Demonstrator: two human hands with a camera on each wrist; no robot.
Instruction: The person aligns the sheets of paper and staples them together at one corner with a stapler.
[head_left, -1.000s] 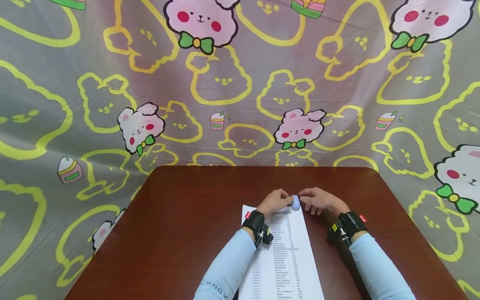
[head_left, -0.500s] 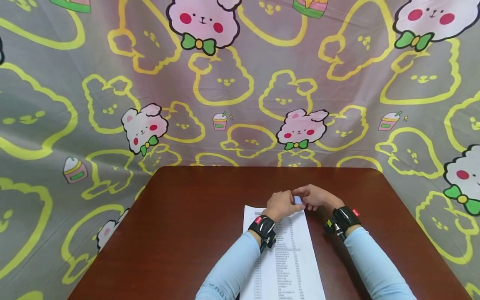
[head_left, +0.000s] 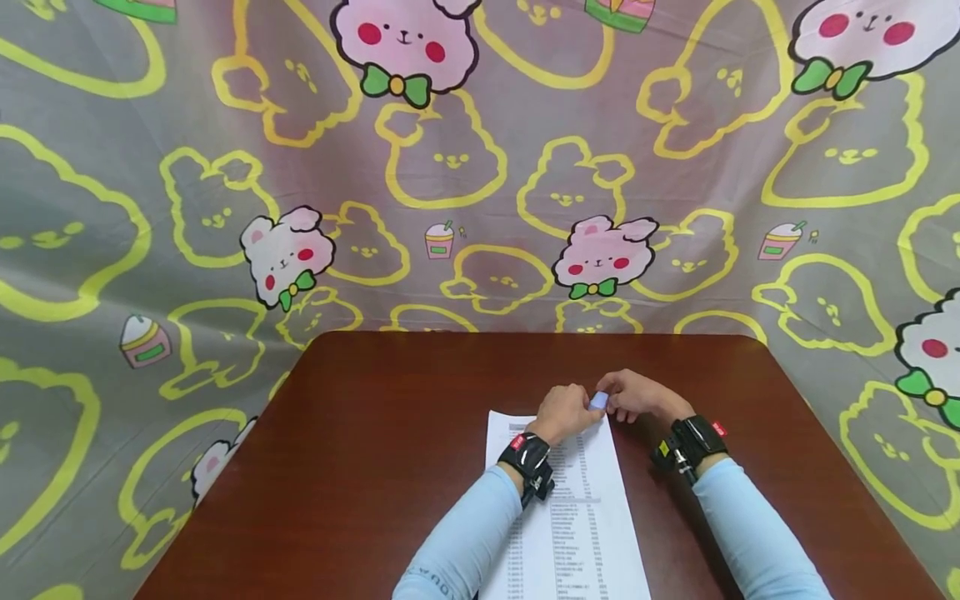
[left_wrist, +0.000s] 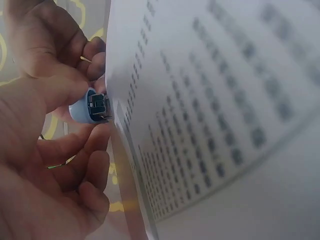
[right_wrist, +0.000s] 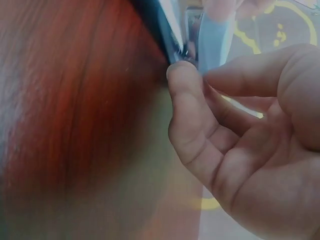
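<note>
A small light-blue stapler (head_left: pixel 598 400) is at the top right corner of the printed paper sheets (head_left: pixel 577 533). My left hand (head_left: pixel 564 414) pinches it from the left, over the paper. From the right, my right hand (head_left: pixel 637 396) holds it between thumb and curled index finger. In the left wrist view, the metal inside the stapler (left_wrist: pixel 82 109) faces the camera, close against the paper's edge. The right wrist view shows the paper edge meeting the stapler (right_wrist: pixel 212 42); whether the paper lies between its jaws is hard to tell.
The sheets lie on a brown wooden table (head_left: pixel 360 467) and run toward its near side. Behind and around the table hangs a grey cloth (head_left: pixel 480 225) printed with cartoon animals. Black camera straps (head_left: pixel 697 442) are on both wrists.
My left hand has moved forward and right to close around the stapler. The stapler, first plainly visible between the hands, has turned and is now partly covered by fingers.
</note>
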